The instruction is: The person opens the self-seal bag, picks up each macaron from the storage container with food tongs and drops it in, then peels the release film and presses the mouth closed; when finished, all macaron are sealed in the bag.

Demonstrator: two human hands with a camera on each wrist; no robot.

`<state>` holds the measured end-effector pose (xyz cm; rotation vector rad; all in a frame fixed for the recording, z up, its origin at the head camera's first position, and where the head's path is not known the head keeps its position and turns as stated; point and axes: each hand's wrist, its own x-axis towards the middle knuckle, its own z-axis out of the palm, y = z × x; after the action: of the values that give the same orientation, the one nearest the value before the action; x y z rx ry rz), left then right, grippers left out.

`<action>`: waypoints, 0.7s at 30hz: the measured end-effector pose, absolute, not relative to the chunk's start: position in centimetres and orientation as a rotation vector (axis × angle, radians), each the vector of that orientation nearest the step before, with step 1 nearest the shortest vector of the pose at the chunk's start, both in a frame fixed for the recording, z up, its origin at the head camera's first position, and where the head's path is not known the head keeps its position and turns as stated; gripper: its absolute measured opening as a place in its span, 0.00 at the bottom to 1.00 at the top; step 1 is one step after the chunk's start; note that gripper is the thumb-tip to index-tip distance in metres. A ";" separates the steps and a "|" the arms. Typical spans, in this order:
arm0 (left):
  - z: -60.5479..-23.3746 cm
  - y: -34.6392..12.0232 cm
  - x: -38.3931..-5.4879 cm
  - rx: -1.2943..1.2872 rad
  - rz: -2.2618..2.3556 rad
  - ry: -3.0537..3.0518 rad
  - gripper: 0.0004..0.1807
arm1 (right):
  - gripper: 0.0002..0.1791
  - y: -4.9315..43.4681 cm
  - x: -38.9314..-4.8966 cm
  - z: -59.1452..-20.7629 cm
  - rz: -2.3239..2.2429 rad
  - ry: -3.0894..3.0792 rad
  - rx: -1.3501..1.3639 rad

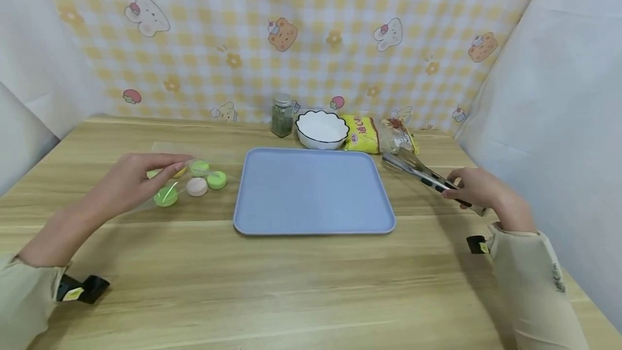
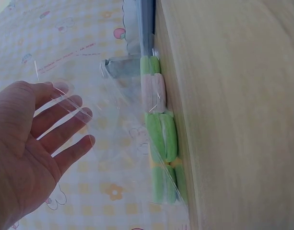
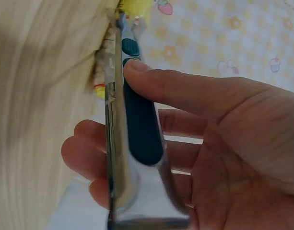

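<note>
Tongs (image 3: pixel 139 148) in curled right hand (image 3: pixel 228 124) (teal inlay (image 3: pixel 141 112), head-view black), pinched wrapper (image 2: pixel 113 108) in left hand (image 2: pixel 27 148)

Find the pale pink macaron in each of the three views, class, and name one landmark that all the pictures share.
Head: the pale pink macaron lies left of centre, between the left hand and the blue-grey tray.
Left wrist: it sits just above the middle, in a row between green macarons.
Right wrist: not in it; the right hand holds metal tongs there.
Shared landmark: the yellow-and-white checked cloth.
</note>
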<state>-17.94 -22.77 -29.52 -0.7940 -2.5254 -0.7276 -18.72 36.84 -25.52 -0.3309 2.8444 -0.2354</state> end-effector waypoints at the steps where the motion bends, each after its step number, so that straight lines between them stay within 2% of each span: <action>1: -29.5 -22.8 -17.9 -0.798 -0.732 -2.528 0.13 | 0.21 37.0 -18.9 -25.7 -0.218 2.841 -0.336; 15: -29.2 -22.8 -17.6 -0.781 -0.733 -2.566 0.13 | 0.21 38.2 -19.9 -27.9 -0.102 2.834 -0.323; 21: -29.0 -22.8 -17.7 -0.804 -0.746 -2.571 0.13 | 0.29 38.7 -19.8 -27.6 -0.194 2.875 -0.395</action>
<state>-17.69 -22.77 -29.04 -0.8041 -2.5708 -0.7460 -19.84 38.74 -27.60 -0.3953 2.8753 -0.1937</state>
